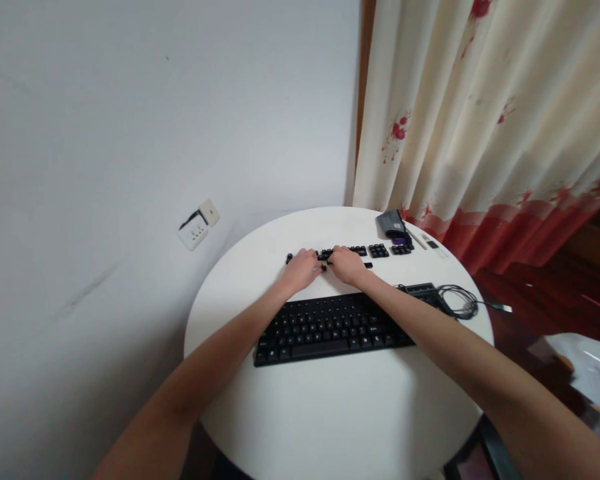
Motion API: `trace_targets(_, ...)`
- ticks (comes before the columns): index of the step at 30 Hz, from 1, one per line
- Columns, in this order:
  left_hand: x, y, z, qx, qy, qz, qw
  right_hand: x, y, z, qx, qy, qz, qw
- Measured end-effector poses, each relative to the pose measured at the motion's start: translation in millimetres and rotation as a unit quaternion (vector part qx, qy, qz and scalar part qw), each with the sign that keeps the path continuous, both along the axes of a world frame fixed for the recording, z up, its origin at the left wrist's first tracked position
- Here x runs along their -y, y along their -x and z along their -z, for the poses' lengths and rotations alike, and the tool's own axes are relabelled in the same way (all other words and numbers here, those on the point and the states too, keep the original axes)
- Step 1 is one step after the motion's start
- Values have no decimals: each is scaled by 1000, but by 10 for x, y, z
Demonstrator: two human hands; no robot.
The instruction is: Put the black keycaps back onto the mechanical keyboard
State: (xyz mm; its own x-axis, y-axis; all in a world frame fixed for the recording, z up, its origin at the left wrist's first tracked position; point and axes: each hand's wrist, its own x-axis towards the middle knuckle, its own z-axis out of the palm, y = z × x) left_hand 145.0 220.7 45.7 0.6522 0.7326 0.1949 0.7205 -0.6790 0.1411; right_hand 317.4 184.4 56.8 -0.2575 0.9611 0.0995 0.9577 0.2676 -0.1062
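Both of my hands reach over the far half of the round white table, among rows of loose black keycaps (357, 251). My left hand (301, 267) has its fingers drawn together, and a small black keycap (324, 268) shows at its fingertips. Just to the right, my right hand (347, 265) is also closed, its fingertips at a dark keycap beside the row; part of that is hidden by the fingers. A black keyboard (325, 327) lies nearer, under my forearms, with the right forearm covering some of its keys.
Further keycap groups (379, 251) lie right of my hands. A grey pouch (391, 223) sits at the table's back right. The coiled black cable (463, 303) ends in a plug past the right edge. A wall socket (193, 231) is at left, a curtain (430, 120) at right.
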Motion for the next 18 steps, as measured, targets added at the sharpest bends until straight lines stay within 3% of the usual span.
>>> trace_targets(7,149,28,-13,27,34,-38,998,21,-24,-26,11,-20,-9,1000)
trace_targets(13,33,-112,36,50,75,-105,990,-82,-29,-25,28,-31,-23,999)
trace_targets(18,7,-206,72,59,98,-105,988,-114,9,-44,44,-33,-50,997)
